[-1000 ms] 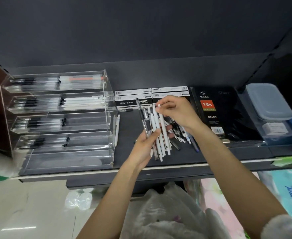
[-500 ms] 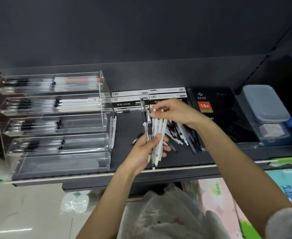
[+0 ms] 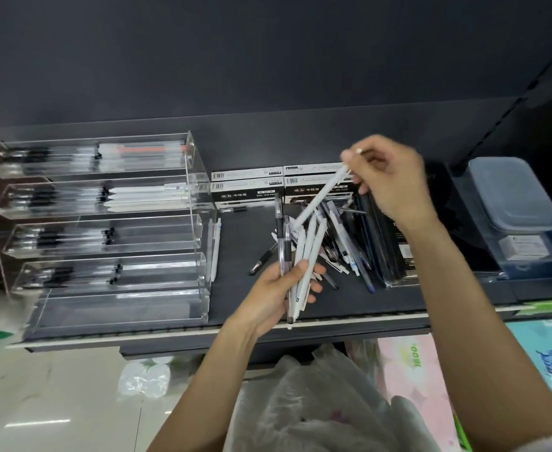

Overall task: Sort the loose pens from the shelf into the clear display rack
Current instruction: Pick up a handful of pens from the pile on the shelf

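The dark shelf (image 3: 242,305) runs the width of the view, its pale front edge toward the person. At its left end stands the clear rack (image 3: 104,223), five stepped tiers; the upper four hold rows of pens, black-gripped ones at the left of each tier and white ones at the right of the top two, while the lowest tier looks bare. Two white pens (image 3: 215,249) lie on the shelf just beside the rack's right wall. At the right end sits a lidded tub (image 3: 512,197), with a dark notebook pack (image 3: 398,256) to its left. Against the back wall, near the middle, are stacked pen boxes (image 3: 248,185). In front of them, mid-shelf, lies the loose pile (image 3: 343,246) of mixed pens. The left hand (image 3: 277,295), above the front edge, has its fingers curled round a bundle (image 3: 295,262) of white and clear pens standing roughly upright. The right hand (image 3: 388,181), raised over the pile, pinches the top end of one white pen (image 3: 323,194), which slants down-left toward the bundle's upper ends.
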`<action>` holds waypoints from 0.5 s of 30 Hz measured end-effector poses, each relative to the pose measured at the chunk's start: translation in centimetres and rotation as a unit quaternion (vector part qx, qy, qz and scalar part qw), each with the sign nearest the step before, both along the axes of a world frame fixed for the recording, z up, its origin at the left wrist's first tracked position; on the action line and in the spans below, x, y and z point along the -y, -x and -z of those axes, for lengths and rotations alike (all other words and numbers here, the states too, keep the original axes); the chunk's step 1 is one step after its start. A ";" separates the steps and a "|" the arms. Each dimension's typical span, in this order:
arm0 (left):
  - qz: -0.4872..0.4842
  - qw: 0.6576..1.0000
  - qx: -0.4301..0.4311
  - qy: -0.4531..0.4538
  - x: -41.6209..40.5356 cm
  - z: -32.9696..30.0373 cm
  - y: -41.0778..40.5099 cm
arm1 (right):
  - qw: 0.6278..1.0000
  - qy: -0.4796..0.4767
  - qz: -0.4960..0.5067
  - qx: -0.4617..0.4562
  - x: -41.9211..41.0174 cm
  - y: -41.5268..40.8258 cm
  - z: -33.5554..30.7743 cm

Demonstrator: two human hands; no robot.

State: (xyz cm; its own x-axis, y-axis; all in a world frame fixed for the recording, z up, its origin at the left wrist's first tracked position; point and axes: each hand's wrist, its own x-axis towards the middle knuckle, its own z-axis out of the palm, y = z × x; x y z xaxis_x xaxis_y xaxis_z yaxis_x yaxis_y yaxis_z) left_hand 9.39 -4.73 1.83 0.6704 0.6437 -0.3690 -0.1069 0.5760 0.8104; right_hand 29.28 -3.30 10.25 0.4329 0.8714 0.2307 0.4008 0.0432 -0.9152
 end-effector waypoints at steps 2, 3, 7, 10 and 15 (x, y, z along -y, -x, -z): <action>-0.036 0.999 0.025 0.028 -0.2 0.0 -0.6 | 0.994 -0.061 0.075 -0.051 1.9 0.1 0.0; -0.057 0.997 0.038 0.044 -0.3 0.0 -0.9 | 0.989 -0.069 0.099 -0.080 2.8 0.4 0.3; -0.139 0.985 0.068 0.073 -1.0 -0.2 -2.6 | 0.966 -0.057 0.150 -0.204 5.4 4.0 4.0; -0.173 0.980 0.067 0.068 -1.3 -0.9 -3.9 | 0.942 -0.048 0.173 -0.282 6.3 6.8 6.6; -0.185 0.977 0.085 0.056 -1.4 -1.3 -4.8 | 0.943 -0.044 0.170 -0.282 6.1 8.0 7.7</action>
